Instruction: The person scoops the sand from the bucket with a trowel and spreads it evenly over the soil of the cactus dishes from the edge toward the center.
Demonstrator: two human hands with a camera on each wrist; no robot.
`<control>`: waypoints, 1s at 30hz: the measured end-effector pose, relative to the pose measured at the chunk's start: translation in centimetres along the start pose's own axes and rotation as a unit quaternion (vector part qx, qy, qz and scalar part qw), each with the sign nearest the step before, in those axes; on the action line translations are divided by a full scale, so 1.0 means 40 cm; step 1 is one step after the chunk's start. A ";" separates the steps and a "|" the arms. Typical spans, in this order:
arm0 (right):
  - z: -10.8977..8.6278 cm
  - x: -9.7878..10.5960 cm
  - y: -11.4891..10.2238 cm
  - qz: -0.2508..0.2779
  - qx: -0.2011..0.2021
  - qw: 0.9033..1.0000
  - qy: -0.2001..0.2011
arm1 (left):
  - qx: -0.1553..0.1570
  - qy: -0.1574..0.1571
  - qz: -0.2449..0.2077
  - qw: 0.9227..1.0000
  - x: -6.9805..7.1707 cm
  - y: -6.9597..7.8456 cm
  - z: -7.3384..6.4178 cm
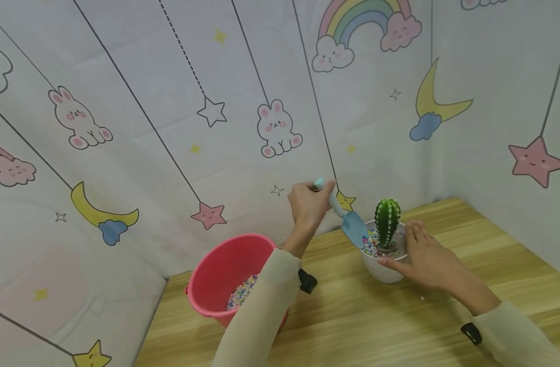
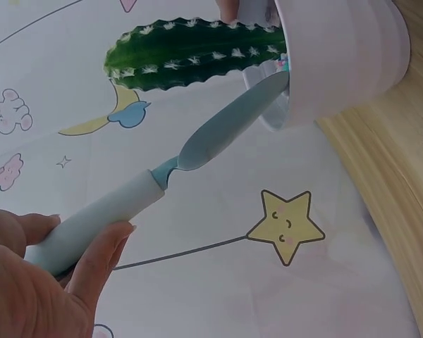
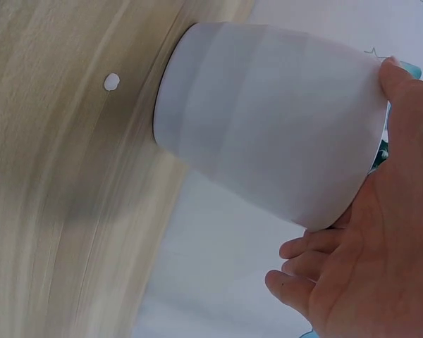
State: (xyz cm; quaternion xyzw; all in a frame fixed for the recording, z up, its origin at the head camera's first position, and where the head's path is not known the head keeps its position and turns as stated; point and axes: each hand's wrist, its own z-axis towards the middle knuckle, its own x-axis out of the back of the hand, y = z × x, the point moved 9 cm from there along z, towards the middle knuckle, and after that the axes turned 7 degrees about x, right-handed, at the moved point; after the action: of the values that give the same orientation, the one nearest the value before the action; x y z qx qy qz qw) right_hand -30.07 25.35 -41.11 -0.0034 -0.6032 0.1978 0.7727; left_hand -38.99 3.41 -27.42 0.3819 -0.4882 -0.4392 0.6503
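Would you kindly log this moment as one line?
right hand: holds pot; left hand: grips trowel, blade at pot mouth; cactus: upright in pot; bucket: beads inside

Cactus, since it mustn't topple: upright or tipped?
Upright: in the head view, the cactus stands in the pot, its rounded tip pointing up.
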 end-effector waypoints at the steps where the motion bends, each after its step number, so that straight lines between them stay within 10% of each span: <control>1: 0.000 -0.001 0.000 0.001 0.000 1.000 0.000 | -0.004 -0.001 0.004 1.000 0.000 0.005 -0.004; 12: 0.005 -0.002 0.002 0.012 -0.001 1.000 -0.004 | -0.088 -0.010 0.055 0.995 -0.008 0.076 -0.058; 30: -0.002 -0.005 0.000 0.029 0.002 1.000 -0.001 | -0.109 -0.013 0.013 0.994 0.045 0.108 -0.073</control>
State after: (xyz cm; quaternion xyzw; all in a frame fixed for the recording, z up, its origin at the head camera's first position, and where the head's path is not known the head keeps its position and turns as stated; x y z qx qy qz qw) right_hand -30.02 25.31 -41.34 -0.0189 -0.6031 0.2214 0.7661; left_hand -35.07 3.31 -23.57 0.2970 -0.4505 -0.4864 0.6872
